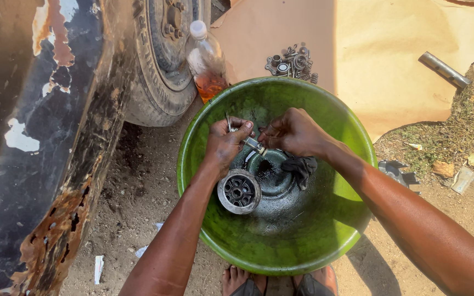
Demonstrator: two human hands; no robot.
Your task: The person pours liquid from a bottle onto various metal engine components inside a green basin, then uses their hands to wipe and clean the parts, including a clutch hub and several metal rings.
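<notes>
Big rusted vehicle body (34, 137) fills the left side, paint peeling, and its worn tyre (163, 60) sits at the top beside it. A broad sheet of brown cardboard (368, 60) lies on the dirt at upper right. Centre stage: a green plastic basin (325, 219), dark oily liquid pooled at its bottom. Over the basin, both hands meet. The left hand (225, 143) is closed, thumb and fingers pinching a small cylindrical metal part (254, 145) with a thin metal rod standing up from the grip. The right hand (294, 133) is closed too, fingertips pinched on the other end of that same part. Just under the left wrist, a round metal hub with a ring of holes (239, 191) leans against the basin's inner wall. A dark rag (300, 167) lies below the right hand. Behind the rim stands a plastic bottle (207, 60) with amber liquid, next to a pile of small metal parts (292, 62) on the cardboard. A metal tube (444, 69) rests far right.
</notes>
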